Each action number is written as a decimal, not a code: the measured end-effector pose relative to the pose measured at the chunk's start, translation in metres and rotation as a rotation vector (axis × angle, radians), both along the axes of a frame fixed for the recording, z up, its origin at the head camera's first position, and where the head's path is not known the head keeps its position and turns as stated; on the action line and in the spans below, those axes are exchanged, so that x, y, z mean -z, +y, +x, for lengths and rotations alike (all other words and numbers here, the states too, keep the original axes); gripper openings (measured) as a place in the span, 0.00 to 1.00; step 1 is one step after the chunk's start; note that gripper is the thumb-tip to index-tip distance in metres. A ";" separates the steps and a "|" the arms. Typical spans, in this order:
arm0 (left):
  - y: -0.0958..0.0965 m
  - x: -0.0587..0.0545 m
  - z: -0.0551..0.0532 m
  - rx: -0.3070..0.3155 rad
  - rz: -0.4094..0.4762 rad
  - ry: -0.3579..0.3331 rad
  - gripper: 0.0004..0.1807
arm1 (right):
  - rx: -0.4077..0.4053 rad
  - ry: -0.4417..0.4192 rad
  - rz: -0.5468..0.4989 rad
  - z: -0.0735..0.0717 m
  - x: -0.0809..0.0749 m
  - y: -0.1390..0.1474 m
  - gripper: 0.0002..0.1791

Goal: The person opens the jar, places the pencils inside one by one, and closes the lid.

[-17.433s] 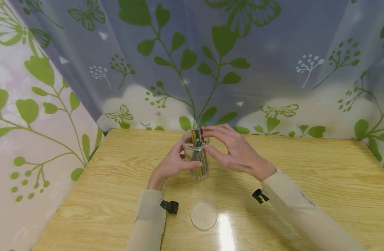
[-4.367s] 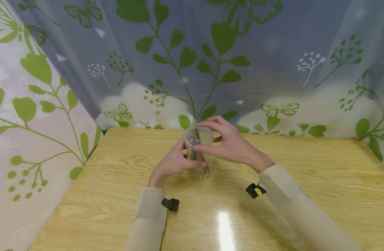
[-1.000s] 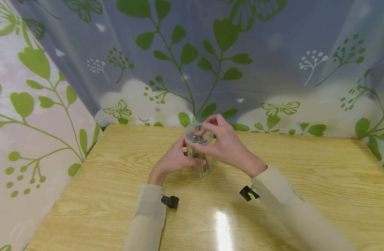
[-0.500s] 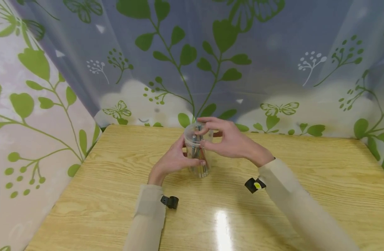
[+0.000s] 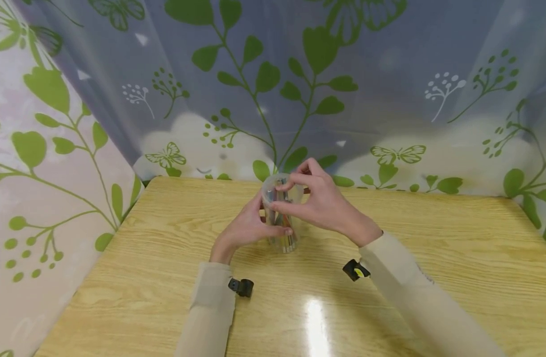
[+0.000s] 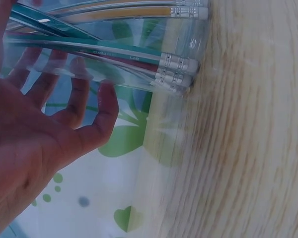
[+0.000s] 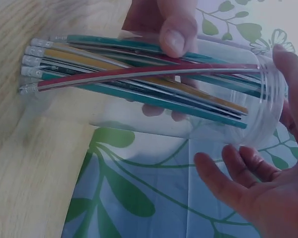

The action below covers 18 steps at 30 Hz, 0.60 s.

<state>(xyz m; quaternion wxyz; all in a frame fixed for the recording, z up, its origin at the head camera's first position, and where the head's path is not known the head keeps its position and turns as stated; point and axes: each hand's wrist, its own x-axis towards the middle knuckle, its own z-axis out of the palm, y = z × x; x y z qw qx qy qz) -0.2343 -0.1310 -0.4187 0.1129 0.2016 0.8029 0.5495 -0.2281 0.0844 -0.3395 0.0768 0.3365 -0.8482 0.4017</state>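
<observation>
A clear round jar (image 5: pixel 285 243) stands upright on the table, with several pencils (image 7: pixel 139 74) inside, their eraser ends down and some crossing at a slant. The pencils are teal, red, yellow and dark. A clear lid (image 5: pixel 269 188) sits over the jar's mouth. My left hand (image 5: pixel 241 229) grips the jar's side, thumb in front and the other fingers behind. At the top, my right hand (image 5: pixel 322 198) holds the lid by its edge, thumb at the near side and fingers bent over the far side. Those fingers partly cover the lid.
The wood-grain table (image 5: pixel 411 238) reaches back to a curtain (image 5: pixel 237 99) printed with leaves and butterflies. A bright reflection lies on the tabletop in front of the jar. Black cameras (image 5: pixel 241 287) are strapped at both wrists.
Seventeen seconds ago the lid lay on the table and the jar was uncovered; now it is on top. Over the last second my right hand has turned back and forth at the lid.
</observation>
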 end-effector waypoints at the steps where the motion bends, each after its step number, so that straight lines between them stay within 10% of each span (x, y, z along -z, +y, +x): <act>1: 0.000 0.000 0.000 -0.002 0.000 -0.004 0.58 | 0.000 0.000 0.011 0.000 -0.001 0.001 0.15; 18: 0.000 0.002 -0.002 -0.017 -0.007 -0.011 0.61 | -0.016 -0.044 0.074 0.002 -0.009 0.018 0.29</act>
